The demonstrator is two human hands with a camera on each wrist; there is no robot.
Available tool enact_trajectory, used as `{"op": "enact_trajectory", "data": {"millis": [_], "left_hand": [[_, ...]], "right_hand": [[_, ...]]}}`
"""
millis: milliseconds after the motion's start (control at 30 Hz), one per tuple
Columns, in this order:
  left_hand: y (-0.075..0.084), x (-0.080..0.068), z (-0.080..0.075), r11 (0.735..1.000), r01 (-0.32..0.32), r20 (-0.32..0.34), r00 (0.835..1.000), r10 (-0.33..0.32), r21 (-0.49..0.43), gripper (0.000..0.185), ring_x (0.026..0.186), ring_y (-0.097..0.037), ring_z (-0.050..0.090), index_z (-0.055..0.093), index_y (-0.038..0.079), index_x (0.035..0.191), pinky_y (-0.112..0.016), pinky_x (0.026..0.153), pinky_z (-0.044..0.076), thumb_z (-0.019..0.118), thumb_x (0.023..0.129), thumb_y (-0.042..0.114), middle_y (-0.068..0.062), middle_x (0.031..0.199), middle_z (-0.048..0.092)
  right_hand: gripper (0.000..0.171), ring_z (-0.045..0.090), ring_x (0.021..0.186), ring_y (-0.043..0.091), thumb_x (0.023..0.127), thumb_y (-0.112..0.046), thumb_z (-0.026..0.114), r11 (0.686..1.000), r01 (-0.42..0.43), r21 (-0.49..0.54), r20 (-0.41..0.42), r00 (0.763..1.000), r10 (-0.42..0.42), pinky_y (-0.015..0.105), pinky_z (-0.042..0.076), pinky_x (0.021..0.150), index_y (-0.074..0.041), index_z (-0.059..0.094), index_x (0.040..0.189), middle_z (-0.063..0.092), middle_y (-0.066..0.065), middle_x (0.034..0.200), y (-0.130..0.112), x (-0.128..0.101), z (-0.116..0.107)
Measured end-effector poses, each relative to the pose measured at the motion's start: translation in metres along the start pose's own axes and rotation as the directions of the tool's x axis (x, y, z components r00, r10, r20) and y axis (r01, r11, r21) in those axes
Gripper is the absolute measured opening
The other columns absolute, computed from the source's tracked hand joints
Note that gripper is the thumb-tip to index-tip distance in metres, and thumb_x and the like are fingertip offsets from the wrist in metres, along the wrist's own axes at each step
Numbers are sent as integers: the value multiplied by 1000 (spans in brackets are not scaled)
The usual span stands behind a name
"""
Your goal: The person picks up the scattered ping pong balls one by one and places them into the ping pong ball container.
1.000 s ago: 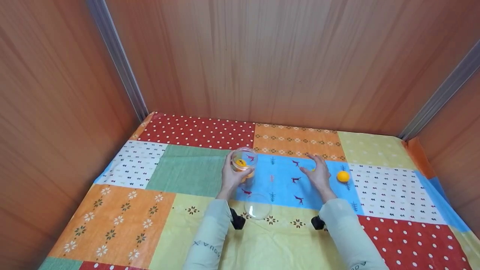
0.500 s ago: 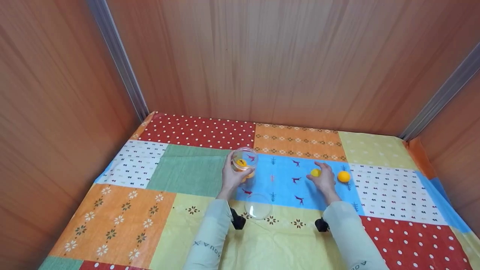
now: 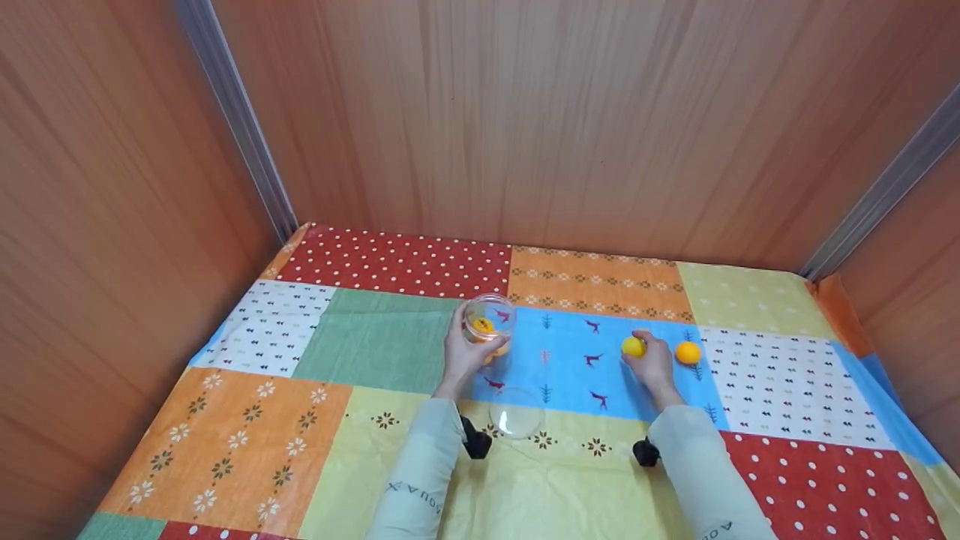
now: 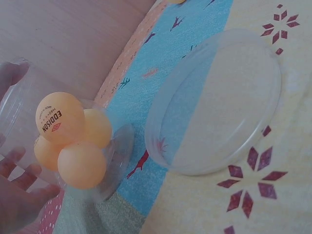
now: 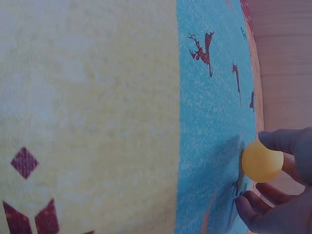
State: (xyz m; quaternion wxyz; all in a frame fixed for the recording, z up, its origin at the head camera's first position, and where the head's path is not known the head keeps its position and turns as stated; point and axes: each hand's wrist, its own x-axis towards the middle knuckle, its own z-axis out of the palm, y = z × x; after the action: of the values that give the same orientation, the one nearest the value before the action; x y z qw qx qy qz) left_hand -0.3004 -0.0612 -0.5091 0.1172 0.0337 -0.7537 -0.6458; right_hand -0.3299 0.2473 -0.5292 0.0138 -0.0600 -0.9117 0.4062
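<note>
A clear plastic jar [image 3: 491, 309] stands on the blue patch of the cloth, with several orange ping-pong balls [image 4: 82, 165] inside it. My left hand [image 3: 461, 352] grips the jar's side, fingers and thumb curled round the wall. To the right, my right hand [image 3: 652, 366] holds a yellow-orange ping-pong ball [image 3: 633, 346] between thumb and fingers. In the right wrist view the thumb touches one side of this ball [image 5: 262, 161], the fingers lie on the other. Just right of that hand another orange ping-pong ball [image 3: 688, 353] sits on the cloth.
A round clear lid [image 3: 517, 412] lies flat in front of the jar. The patchwork tablecloth [image 3: 382, 341] covers the table. Wood-grain panels [image 3: 480, 135] enclose the back and both sides.
My right hand has moved slightly right and closed its fingers on the yellow-orange ping-pong ball, which now shows more clearly. The left hand and jar stay put.
</note>
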Motion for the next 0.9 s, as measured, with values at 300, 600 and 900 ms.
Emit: {"op": "enact_trajectory", "data": {"millis": [300,600,900], "left_hand": [[0,0,0,1000,24,4,1000,-24,0,79,113,-25,43,33,16,133,-42,93,37,77,67,19,-13,127,42],[0,-1,0,1000,13,6,1000,-13,-14,79,112,-26,43,33,15,132,-42,92,38,77,67,18,-14,127,41],[0,0,0,1000,-19,5,1000,19,-18,78,110,-26,44,34,13,131,-41,89,40,78,66,17,-15,126,42]], "right_hand": [[43,38,114,36,86,-2,53,997,-29,72,3,1000,29,46,29,98,3,40,127,39,23,127,2,1,0],[41,43,106,35,85,-1,56,998,32,50,-25,999,-31,45,35,94,3,44,124,45,24,121,-3,-1,5],[40,47,100,34,83,0,57,985,155,78,-31,988,-153,44,41,85,4,47,122,47,24,116,-15,-8,10]]}}
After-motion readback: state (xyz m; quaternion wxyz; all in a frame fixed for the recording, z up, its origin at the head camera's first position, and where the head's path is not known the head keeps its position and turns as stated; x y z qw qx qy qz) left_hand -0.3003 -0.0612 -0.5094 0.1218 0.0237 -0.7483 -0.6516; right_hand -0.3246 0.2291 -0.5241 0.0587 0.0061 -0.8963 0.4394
